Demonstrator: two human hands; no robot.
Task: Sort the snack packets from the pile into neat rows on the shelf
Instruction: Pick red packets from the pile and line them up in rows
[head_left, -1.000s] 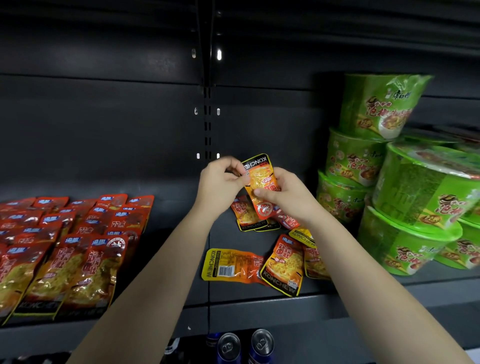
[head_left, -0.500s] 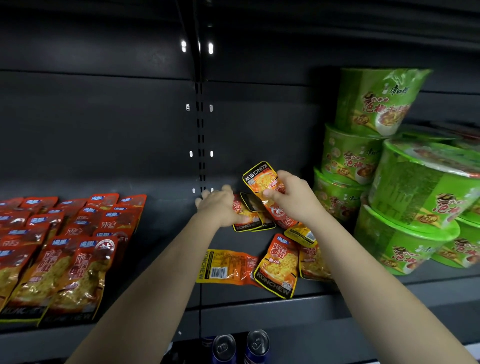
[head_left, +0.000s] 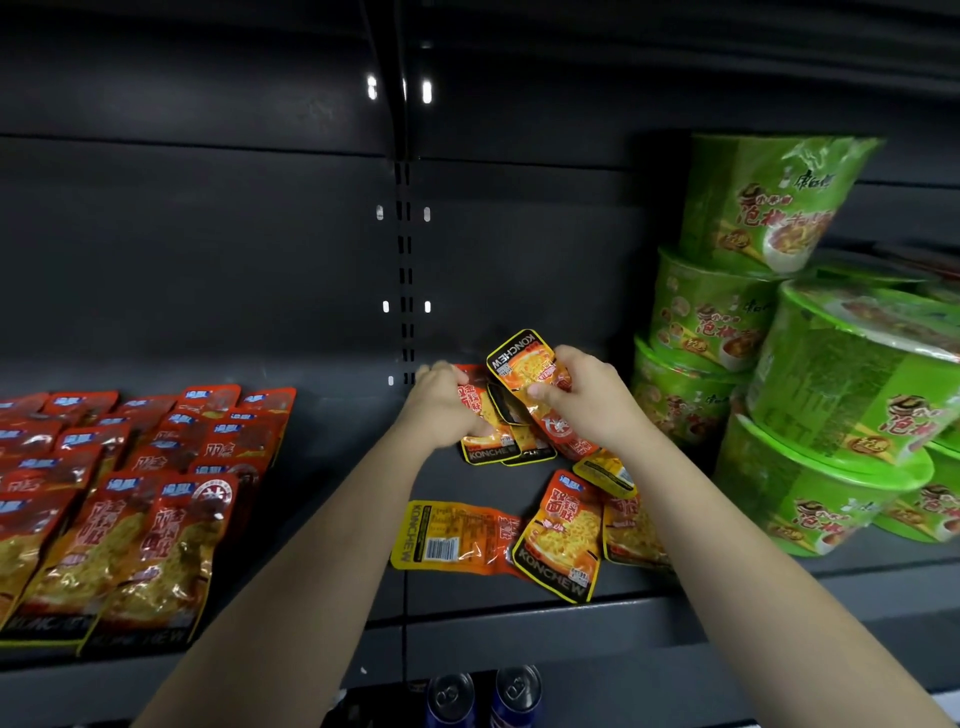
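My right hand (head_left: 587, 402) holds an orange-and-yellow snack packet (head_left: 524, 361) upside down, just above the dark shelf (head_left: 337, 441). My left hand (head_left: 441, 410) rests flat on two overlapping packets (head_left: 488, 447) lying near the back of the shelf; whether it grips them I cannot tell. A loose pile of orange packets (head_left: 566, 535) lies in front of my hands, one of them back-side up with a barcode (head_left: 447, 538). Neat rows of red packets (head_left: 130, 493) fill the left of the shelf.
Stacked green instant-noodle bowls (head_left: 810, 374) crowd the right end of the shelf, close to my right arm. Bare shelf lies between the red rows and the pile. Two drink cans (head_left: 483, 699) stand on the level below the shelf lip.
My left hand let go of the held packet and dropped onto the packets lying at the back. My right hand kept its packet and lowered it slightly.
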